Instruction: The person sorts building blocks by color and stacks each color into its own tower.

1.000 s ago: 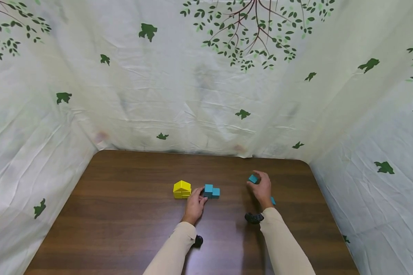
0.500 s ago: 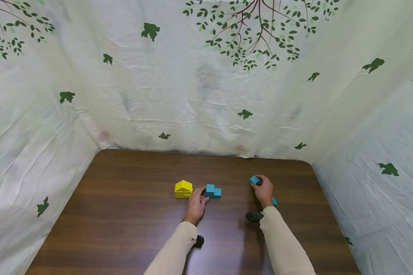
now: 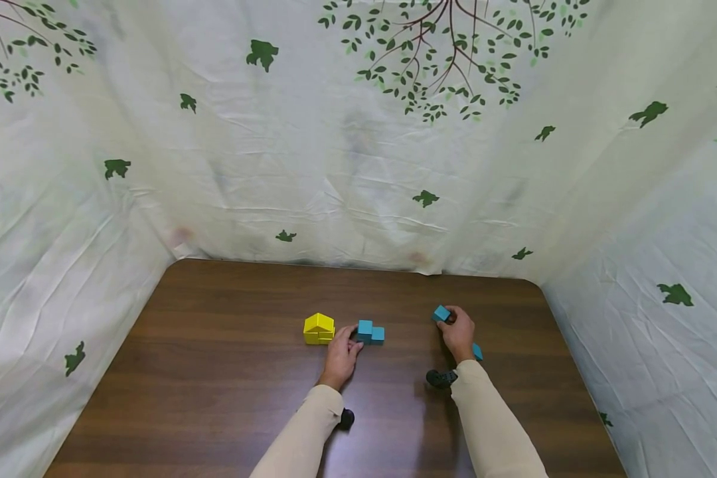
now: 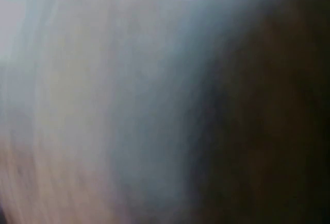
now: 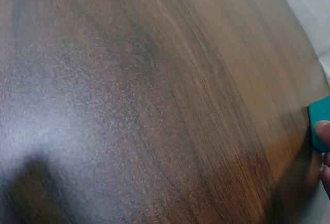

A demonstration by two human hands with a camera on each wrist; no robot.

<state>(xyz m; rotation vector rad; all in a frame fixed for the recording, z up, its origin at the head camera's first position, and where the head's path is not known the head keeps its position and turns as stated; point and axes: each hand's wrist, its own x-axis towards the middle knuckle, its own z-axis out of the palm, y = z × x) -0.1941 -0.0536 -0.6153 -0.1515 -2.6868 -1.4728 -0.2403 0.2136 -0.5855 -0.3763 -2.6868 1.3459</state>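
My right hand (image 3: 459, 333) pinches a small blue block (image 3: 441, 313) between thumb and fingers, at the right part of the table. A corner of this block and a fingertip (image 5: 323, 130) show at the right edge of the right wrist view. My left hand (image 3: 339, 358) is at a small group of blue blocks (image 3: 365, 328), thumb in front and fingers at the left side of the nearer one. One block of that group stands higher than its right neighbour. The left wrist view is too blurred to make out the hand.
Left of my left hand stands a yellow block stack (image 3: 319, 328) with a peaked top. Another blue block (image 3: 477, 352) lies by my right wrist, partly hidden. The brown wooden table (image 3: 227, 372) ends at a hanging white cloth (image 3: 346, 166) printed with leaves.
The fingers of my right hand have closed in on the blue block. The left hand stays at the blue group. The head view has shifted slightly.
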